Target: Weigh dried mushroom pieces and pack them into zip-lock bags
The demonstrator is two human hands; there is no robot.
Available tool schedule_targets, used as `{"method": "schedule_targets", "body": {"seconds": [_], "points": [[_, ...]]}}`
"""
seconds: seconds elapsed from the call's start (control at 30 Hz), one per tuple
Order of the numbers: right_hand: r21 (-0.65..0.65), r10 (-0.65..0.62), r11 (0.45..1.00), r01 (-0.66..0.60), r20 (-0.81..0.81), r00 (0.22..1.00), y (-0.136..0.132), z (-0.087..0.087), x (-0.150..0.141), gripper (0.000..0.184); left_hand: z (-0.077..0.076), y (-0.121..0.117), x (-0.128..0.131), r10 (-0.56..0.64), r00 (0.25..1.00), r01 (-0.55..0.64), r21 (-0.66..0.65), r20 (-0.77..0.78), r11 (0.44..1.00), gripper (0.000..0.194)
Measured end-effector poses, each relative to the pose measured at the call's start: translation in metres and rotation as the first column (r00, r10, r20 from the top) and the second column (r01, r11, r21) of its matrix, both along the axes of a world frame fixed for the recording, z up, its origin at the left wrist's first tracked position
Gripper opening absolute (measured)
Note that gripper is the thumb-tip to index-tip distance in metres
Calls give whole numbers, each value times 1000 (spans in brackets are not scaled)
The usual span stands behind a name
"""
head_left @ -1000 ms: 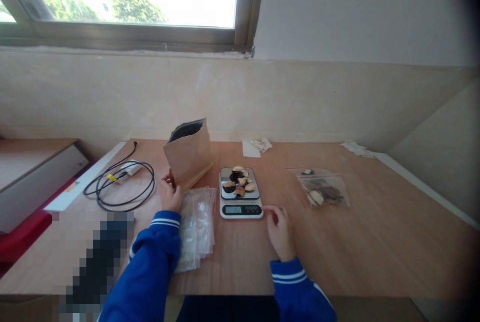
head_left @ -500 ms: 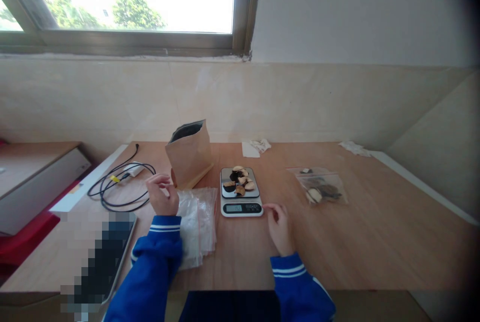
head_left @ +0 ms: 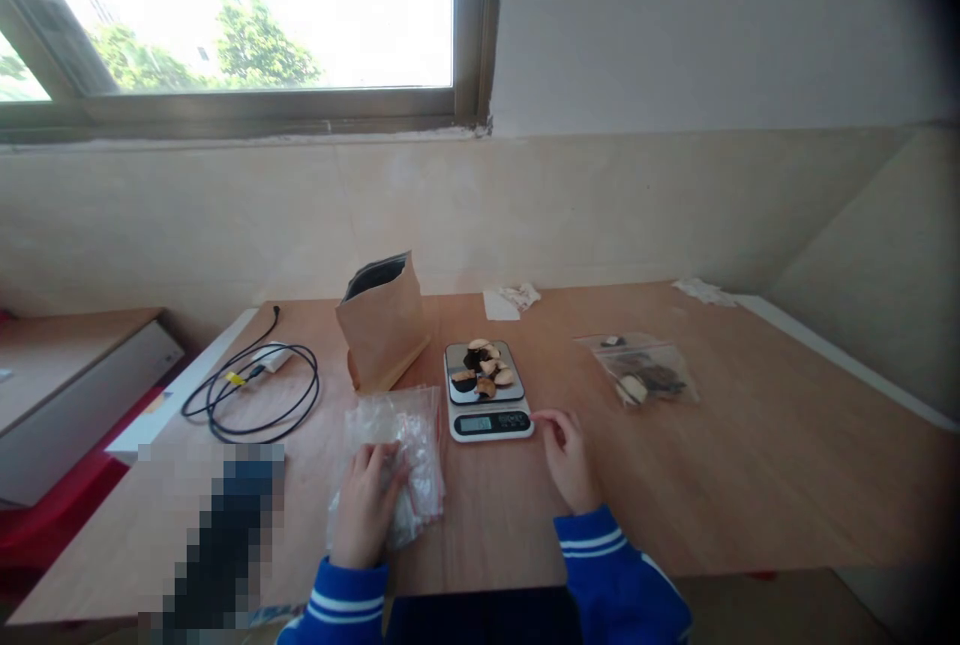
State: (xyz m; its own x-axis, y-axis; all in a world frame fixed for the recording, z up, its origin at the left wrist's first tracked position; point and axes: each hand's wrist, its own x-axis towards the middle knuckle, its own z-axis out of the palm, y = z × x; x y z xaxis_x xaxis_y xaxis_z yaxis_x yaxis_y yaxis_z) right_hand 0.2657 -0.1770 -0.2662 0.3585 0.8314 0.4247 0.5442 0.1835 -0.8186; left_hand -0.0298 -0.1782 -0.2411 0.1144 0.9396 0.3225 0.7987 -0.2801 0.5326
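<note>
My left hand (head_left: 366, 503) rests on a stack of clear zip bags (head_left: 420, 425), its thumb and fingers apart against the plastic. Right of the bags stands a white kitchen scale (head_left: 491, 408) with a lit display. Several dried, mushroom-like pieces (head_left: 486, 387), cream and black-brown, lie on its metal plate. My right hand (head_left: 567, 455) is at the scale's front right corner, with the index finger stretched to its edge and nothing seen in the hand. Behind the zip bags, a brown paper pouch (head_left: 386, 315) stands upright with its mouth open.
A clear zip bag with dark and pale pieces (head_left: 637, 370) lies to the right. A coiled black cable (head_left: 225, 400) and a dark, partly pixelated flat object (head_left: 232, 525) are on the left. White paper (head_left: 501, 305) lies by the wall. The table's front edge is close to me.
My left hand has come down from beside the paper pouch onto the zip bags. My right hand keeps its place by the scale. The view has shifted slightly.
</note>
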Motion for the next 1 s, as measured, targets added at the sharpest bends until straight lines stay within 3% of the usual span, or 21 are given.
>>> {"method": "schedule_targets", "body": {"seconds": [0.1, 0.2, 0.3, 0.43, 0.63, 0.87, 0.93, 1.0], "points": [[41, 10, 999, -11, 26, 1000, -8, 18, -17, 23, 10, 1, -1, -9, 997, 6, 42, 73, 999, 19], [57, 141, 988, -143, 37, 989, -23, 41, -52, 22, 30, -7, 7, -16, 992, 1, 118, 125, 993, 27], [-4, 322, 946, -323, -71, 944, -38, 63, -92, 21, 48, -18, 23, -100, 983, 71, 188, 152, 980, 34], [-47, 367, 919, -391, -259, 893, -49, 81, -124, 25, 60, -31, 43, -204, 957, 155, 233, 206, 960, 40], [-16, 386, 905, -424, -384, 839, -51, 77, -119, 27, 56, -37, 55, -230, 900, 153, 227, 370, 962, 36], [18, 414, 900, -435, -341, 844, -53, 76, -111, 24, 56, -33, 59, -185, 833, 125, 149, 521, 981, 23], [15, 374, 920, -393, -337, 864, -53, 74, -111, 24, 58, -30, 57, -128, 815, 58, 139, 565, 989, 22], [-19, 271, 954, -298, -367, 890, -52, 68, -108, 26, 60, -26, 53, -5, 783, -91, 123, 622, 988, 24]]}}
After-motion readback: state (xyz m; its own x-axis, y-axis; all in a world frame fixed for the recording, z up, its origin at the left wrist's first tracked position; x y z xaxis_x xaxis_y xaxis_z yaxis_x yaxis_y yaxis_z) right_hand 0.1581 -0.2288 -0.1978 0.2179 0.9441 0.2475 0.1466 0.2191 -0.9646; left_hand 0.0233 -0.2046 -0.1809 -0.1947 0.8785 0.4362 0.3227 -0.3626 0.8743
